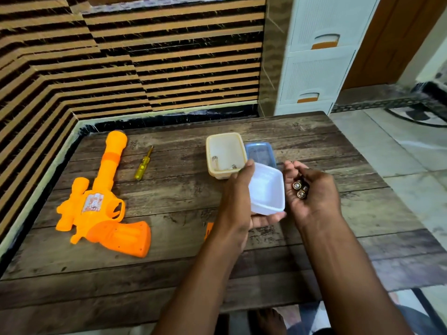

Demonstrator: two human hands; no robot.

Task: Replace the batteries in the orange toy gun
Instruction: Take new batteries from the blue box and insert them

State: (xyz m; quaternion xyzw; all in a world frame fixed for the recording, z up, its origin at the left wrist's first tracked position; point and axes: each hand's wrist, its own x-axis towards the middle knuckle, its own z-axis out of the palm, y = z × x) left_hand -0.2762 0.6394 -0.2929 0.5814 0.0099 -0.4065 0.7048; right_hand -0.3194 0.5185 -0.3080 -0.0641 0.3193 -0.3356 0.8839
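Note:
The orange toy gun point(101, 204) lies on its side on the left of the wooden table point(169, 262), barrel pointing away. A yellow screwdriver point(144, 163) rests just right of the barrel. My left hand point(238, 204) holds a small white plastic container point(267, 189), tilted towards my right hand. My right hand point(312, 192) is cupped around dark batteries point(300, 188), their metal ends showing. A small orange piece point(209, 229) peeks out beside my left wrist, mostly hidden.
A cream open box point(225, 153) with small metal bits stands at mid table, a blue lid point(260, 153) beside it. A striped wall borders the table at left and back. A white drawer unit point(314, 56) stands behind; tiled floor at right.

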